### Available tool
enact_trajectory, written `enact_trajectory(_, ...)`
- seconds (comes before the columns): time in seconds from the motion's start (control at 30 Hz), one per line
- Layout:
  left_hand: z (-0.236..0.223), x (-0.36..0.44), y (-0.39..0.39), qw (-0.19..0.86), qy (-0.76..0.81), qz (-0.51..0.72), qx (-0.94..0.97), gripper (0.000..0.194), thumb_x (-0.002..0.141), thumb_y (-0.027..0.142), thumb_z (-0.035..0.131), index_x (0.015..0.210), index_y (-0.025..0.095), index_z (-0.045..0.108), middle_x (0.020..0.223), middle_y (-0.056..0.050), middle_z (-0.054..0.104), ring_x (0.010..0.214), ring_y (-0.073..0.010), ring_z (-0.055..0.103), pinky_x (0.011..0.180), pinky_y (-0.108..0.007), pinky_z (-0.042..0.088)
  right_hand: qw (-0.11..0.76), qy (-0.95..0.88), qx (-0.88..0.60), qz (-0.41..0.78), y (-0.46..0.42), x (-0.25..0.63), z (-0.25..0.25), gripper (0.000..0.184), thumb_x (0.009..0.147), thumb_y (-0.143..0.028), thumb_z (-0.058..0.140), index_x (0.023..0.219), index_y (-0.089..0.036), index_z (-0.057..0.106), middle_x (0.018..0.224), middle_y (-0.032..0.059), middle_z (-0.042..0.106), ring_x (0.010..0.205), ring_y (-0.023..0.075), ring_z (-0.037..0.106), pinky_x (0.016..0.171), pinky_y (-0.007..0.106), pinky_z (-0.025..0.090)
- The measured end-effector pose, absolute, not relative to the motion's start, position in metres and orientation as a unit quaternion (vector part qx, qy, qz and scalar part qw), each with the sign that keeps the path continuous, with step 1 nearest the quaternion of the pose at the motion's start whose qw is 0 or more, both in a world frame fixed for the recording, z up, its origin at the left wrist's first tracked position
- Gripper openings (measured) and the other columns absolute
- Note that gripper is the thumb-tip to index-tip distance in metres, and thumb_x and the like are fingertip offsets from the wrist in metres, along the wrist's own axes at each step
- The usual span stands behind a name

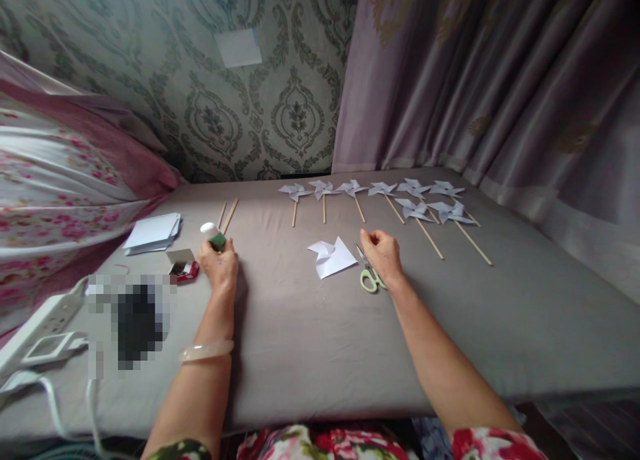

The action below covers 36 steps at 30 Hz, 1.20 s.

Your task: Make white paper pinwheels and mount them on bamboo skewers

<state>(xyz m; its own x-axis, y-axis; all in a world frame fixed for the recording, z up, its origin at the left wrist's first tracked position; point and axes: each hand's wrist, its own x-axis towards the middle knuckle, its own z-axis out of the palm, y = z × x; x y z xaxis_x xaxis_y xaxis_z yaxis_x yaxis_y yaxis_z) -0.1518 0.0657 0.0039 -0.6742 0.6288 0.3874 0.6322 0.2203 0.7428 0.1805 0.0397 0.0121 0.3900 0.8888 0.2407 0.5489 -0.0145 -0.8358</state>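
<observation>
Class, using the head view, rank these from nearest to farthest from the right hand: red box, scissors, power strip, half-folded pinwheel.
From the right hand:
1. Scissors, partly hidden by it
2. Half-folded pinwheel, just left
3. Red box, farther left
4. Power strip, far left

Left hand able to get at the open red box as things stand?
Probably not without letting go first: the left hand grips a green, white-capped bottle. The open red box sits right beside the hand, with nothing seen between.

No lettering seems legible anywhere in view.
</observation>
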Motion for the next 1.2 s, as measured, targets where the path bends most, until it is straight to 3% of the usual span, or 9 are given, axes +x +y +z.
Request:
enact_trajectory(0.13,0.013,-0.122,0.048,-0.014,-0.697,-0.514,-0.500,0.026,0.073,0.042,0.064,0.073,0.018,0.053,0.072,-0.001,0.054,0.067,-0.0164,0.054,0.069,-0.030,0.045,0.484,-0.532,-0.664,0.204,0.038,0.176,0.014,0.039,0.078,-0.054,0.048,0.061,-0.020,0.054,0.059,0.0058,0.064,0.059,0.0175,0.058,0.059,0.027,0.043)
enact_trajectory(0.3,0.023,-0.073,0.024,-0.045,-0.591,-0.534,-0.603,0.025,0.078,0.044,0.062,0.080,0.019,0.060,0.075,0.000,0.055,0.068,-0.0137,0.053,0.065,-0.026,0.045,0.510,-0.562,-0.595,0.266,0.032,0.162,0.019,0.036,0.078,-0.051,0.052,0.066,-0.018,0.057,0.063,0.0051,0.065,0.058,0.0153,0.058,0.058,0.026,0.046)
enact_trajectory(0.5,0.029,-0.037,0.002,-0.112,-0.521,-0.514,-0.672,0.019,0.078,0.038,0.064,0.074,0.020,0.060,0.070,0.000,0.055,0.063,-0.0129,0.050,0.062,-0.026,0.044,0.494,-0.620,-0.450,0.411,0.017,0.140,0.022,0.026,0.076,-0.035,0.060,0.096,-0.018,0.066,0.093,0.0072,0.071,0.083,0.0175,0.066,0.069,0.028,0.052)
enact_trajectory(0.67,0.023,-0.027,-0.005,-0.189,-0.499,-0.500,-0.682,0.017,0.079,0.036,0.064,0.084,0.020,0.065,0.071,0.000,0.058,0.064,-0.0133,0.053,0.062,-0.027,0.045,0.448,-0.663,-0.377,0.467,0.006,0.125,0.019,0.041,0.071,-0.019,0.062,0.112,-0.022,0.060,0.110,0.0059,0.066,0.094,0.0164,0.065,0.077,0.028,0.054)
enact_trajectory(0.83,0.020,-0.026,-0.006,-0.223,-0.502,-0.486,-0.680,0.018,0.079,0.037,0.063,0.085,0.020,0.067,0.078,-0.003,0.061,0.070,-0.0147,0.056,0.067,-0.028,0.047,0.464,-0.639,-0.395,0.469,0.007,0.116,0.009,0.039,0.069,-0.028,0.070,0.107,-0.022,0.061,0.104,0.0045,0.067,0.091,0.0171,0.065,0.074,0.028,0.054)
enact_trajectory(1.03,0.018,-0.032,0.001,-0.220,-0.501,-0.495,-0.675,0.029,0.091,0.038,0.045,0.090,0.020,0.068,0.082,-0.005,0.065,0.073,-0.0145,0.059,0.069,-0.027,0.048,0.481,-0.580,-0.422,0.504,0.018,0.137,0.017,0.042,0.068,-0.040,0.072,0.105,-0.021,0.064,0.100,0.0051,0.071,0.092,0.0189,0.065,0.083,0.034,0.052)
enact_trajectory(1.2,0.000,-0.042,0.017,-0.190,-0.531,-0.479,-0.673,0.026,0.090,0.033,0.048,0.087,0.018,0.069,0.083,-0.006,0.065,0.067,-0.0136,0.057,0.065,-0.027,0.048,0.461,-0.592,-0.505,0.428,0.021,0.175,0.042,0.047,0.072,-0.046,0.065,0.107,-0.015,0.067,0.095,0.0068,0.071,0.080,0.0178,0.063,0.074,0.030,0.050)
